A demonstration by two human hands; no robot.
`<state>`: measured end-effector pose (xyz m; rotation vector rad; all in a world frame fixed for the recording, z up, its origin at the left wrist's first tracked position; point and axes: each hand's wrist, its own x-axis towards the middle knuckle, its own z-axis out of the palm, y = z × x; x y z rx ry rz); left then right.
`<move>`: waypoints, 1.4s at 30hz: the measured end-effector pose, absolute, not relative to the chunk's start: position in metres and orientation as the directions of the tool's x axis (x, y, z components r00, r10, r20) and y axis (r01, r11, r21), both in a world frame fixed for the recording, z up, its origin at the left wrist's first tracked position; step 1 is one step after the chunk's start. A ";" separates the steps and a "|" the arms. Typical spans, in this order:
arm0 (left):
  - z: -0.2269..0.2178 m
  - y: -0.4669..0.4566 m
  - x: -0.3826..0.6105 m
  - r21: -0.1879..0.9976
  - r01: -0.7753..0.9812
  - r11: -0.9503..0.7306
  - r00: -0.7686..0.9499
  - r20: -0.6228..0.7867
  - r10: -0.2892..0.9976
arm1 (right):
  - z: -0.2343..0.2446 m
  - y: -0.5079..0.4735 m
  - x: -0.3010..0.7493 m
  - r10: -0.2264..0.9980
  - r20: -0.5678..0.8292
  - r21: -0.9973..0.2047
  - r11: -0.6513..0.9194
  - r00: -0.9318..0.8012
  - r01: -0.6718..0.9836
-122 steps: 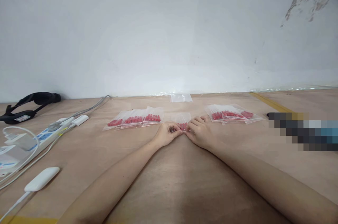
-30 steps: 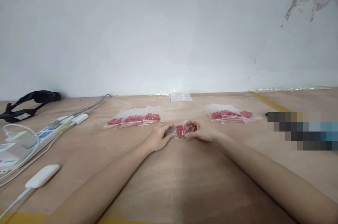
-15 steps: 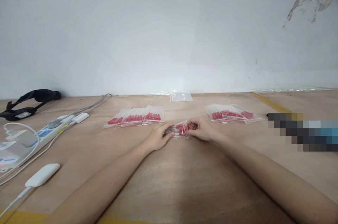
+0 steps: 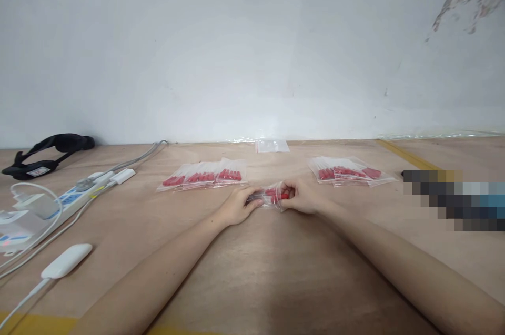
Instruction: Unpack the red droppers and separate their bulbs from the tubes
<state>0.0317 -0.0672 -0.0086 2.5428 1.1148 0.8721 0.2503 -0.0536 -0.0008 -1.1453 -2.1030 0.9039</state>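
A clear plastic bag (image 4: 269, 201) with several slim, red-ended pieces is held low over the middle of the table. My left hand (image 4: 239, 205) is closed on its left end, thumb along the near side. At the opposite end, the fingers and thumb of my right hand (image 4: 301, 197) pinch the bag near the red parts. What exactly the pieces are cannot be told. Beyond my left hand lies a row of overlapping clear bags (image 4: 203, 176) with similar red pieces. Another overlapping group of such bags (image 4: 347, 172) lies beyond my right hand.
A flat clear bag (image 4: 273, 146) lies by the wall. On the left are a power strip (image 4: 74, 195) with plugs and cables, a white adapter (image 4: 67, 261) and a black strap-like object (image 4: 47, 153). A pixelated dark object (image 4: 453, 198) is on the right of the wooden table (image 4: 221, 282).
The red pieces have shifted slightly at the bag's right end, under my right fingers. Both hands keep their hold; the whole view has moved a little.
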 end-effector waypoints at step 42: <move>-0.011 -0.063 0.014 0.391 0.654 -0.648 0.493 0.430 0.756 | -0.026 -0.036 0.304 0.739 0.613 -0.025 0.371 -0.279 0.928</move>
